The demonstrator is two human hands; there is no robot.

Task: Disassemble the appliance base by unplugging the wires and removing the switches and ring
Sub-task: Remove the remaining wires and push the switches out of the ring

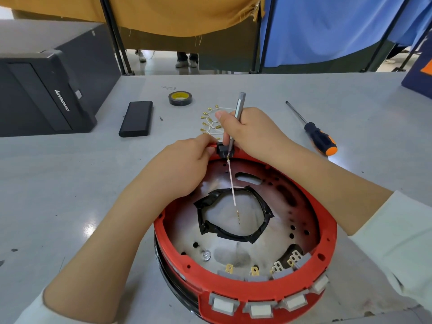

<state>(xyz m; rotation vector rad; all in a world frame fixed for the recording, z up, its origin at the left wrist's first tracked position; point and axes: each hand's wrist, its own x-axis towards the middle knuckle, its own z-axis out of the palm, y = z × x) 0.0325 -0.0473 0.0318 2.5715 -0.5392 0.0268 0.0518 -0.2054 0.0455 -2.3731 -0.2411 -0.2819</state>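
Observation:
The round appliance base with its red ring (327, 220) lies upturned on the table in front of me. My left hand (184, 164) pinches a small black switch (222, 149) at the ring's far rim. My right hand (250, 129) grips a thin grey screwdriver (239, 106), its tip down at that switch. One white wire (232, 185) with a gold terminal hangs from the switch over the black-taped centre hole (233, 216). Several grey-white switches (259, 308) sit along the near rim, with gold terminals (253, 271) showing inside.
A pile of loose white wires with gold terminals (210, 120) lies just beyond my hands. A black tape roll (180, 98), a black flat case (136, 119), an orange-black screwdriver (313, 132) and a black computer case (46, 90) stand on the grey table.

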